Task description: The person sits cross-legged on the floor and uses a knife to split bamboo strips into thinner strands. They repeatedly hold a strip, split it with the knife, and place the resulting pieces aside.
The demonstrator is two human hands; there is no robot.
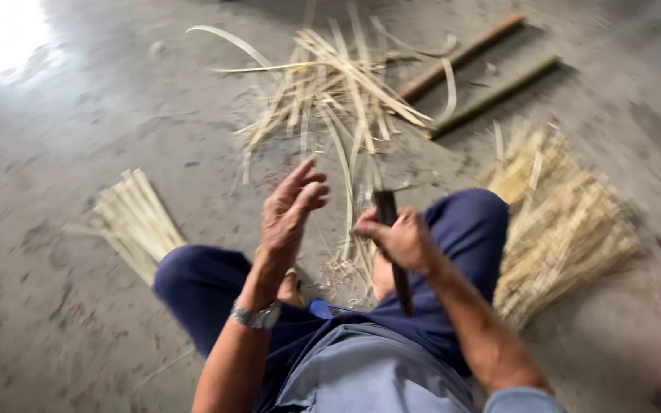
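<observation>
A person in dark blue trousers sits low on a grey concrete floor (78, 321), knees apart, working pale split bamboo strips. The right hand (401, 239) is closed tightly around the dark handle of a long dark blade tool (392, 245), held upright between the knees, apparently so that the edge can be steadied against the body. The left hand (291, 210), a metal wristwatch (256, 315) on its wrist, is raised with fingers spread and holds nothing that can be made out through the motion blur. A loose scatter of thin pale bamboo strips (338, 95) lies ahead, within reach, beside two long dark bamboo poles (468, 80). A neat bundle of pale flat splints (133, 220) rests by the left knee, and a larger heap of yellowish cut sticks (560, 222) by the right knee, seemingly sorted by kind
</observation>
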